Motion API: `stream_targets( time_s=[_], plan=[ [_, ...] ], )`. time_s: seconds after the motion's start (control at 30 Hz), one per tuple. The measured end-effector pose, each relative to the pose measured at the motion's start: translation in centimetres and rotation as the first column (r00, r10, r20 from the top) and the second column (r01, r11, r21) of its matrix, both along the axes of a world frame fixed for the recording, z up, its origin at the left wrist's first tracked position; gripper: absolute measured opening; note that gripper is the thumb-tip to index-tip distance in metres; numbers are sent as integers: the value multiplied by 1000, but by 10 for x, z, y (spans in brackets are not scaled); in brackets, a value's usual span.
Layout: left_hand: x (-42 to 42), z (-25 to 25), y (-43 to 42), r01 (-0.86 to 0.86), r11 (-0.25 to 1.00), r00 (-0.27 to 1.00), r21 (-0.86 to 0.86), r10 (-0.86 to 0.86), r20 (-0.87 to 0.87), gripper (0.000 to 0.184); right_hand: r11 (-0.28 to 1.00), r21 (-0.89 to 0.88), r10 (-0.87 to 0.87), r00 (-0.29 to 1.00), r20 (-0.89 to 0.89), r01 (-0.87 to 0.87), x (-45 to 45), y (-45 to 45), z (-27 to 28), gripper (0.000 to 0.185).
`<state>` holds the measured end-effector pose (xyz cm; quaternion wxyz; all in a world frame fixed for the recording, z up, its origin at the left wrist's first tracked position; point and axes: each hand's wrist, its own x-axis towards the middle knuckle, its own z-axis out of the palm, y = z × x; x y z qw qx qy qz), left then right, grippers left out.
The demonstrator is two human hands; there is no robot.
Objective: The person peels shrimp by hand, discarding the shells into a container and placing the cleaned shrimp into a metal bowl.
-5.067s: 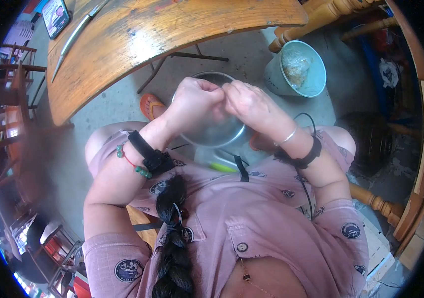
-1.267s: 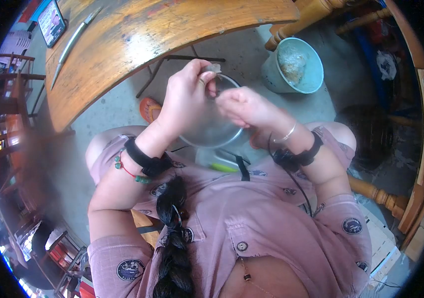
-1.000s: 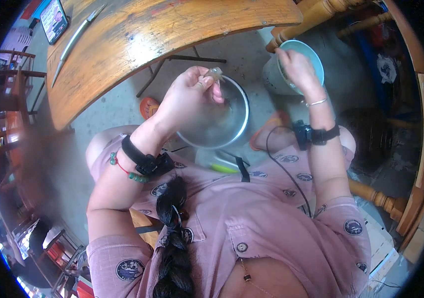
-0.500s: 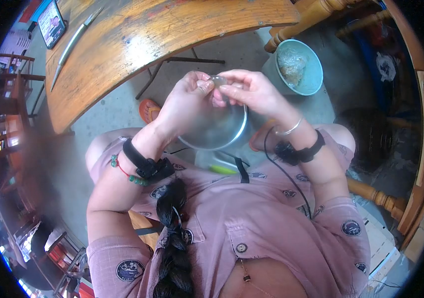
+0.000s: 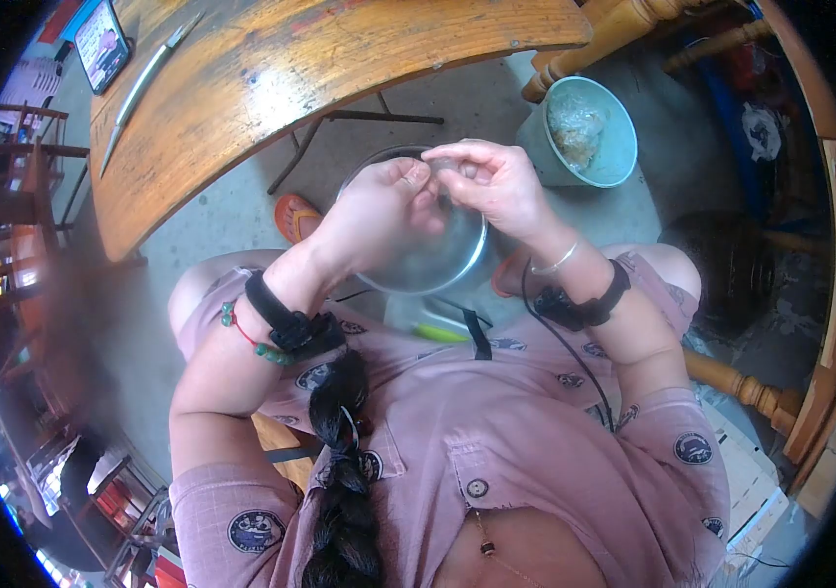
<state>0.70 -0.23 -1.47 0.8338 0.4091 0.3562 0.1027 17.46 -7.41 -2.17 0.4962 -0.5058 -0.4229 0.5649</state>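
Over a round, shiny bowl [image 5: 428,279] at my lap, both hands are close together. My left hand [image 5: 379,211] is closed, thumb against curled fingers. Beside it, my right hand [image 5: 501,186] pinches with thumb and index finger. Between the fingertips shows a bit of a small, greyish, glossy thing [image 5: 445,164]; the fingers cover most of it, and its kind cannot be made out. The bowl's rim shows around the hands, while its contents are blurred and partly hidden.
A wooden table [image 5: 339,59] stands ahead, with a phone [image 5: 101,47] and a slim, pointed tool [image 5: 148,88] on it. A light-blue bin [image 5: 619,147] holding a plastic bag [image 5: 576,127] is at the right. A cable [image 5: 570,348] hangs from my right wrist.
Both hands have shifted slightly downward, and more of the bowl's far rim shows. The fingers have curled further over the small greyish thing, which is less visible now.
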Motion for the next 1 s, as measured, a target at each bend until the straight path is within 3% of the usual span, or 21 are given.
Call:
stream_targets(
  time_s=[0.03,0.17,0.27,0.47,0.63,1.0],
  plan=[
    [-1,-3,1,-8,997,999,-76,12,46,22,1000,-1,-10,994,-106,10,0,0,-1,27],
    [-3,-3,2,-2,966,983,-257,48,175,16,1000,15,28,995,-99,-26,6,0,-1,27],
    [-3,-11,4,35,960,969,-277,35,244,14,999,29,30,986,-162,-25,6,1,2,27],
    [-3,-8,2,31,960,968,-277,40,247,15,997,64,60,984,-169,-50,6,1,1,27],
    [-3,-5,2,23,962,975,-272,39,220,16,992,124,33,999,-7,-32,8,2,-1,26],
    [-4,-6,3,83,980,974,-183,-41,223,18,962,249,95,991,93,-116,16,5,-5,24]
  ],
)
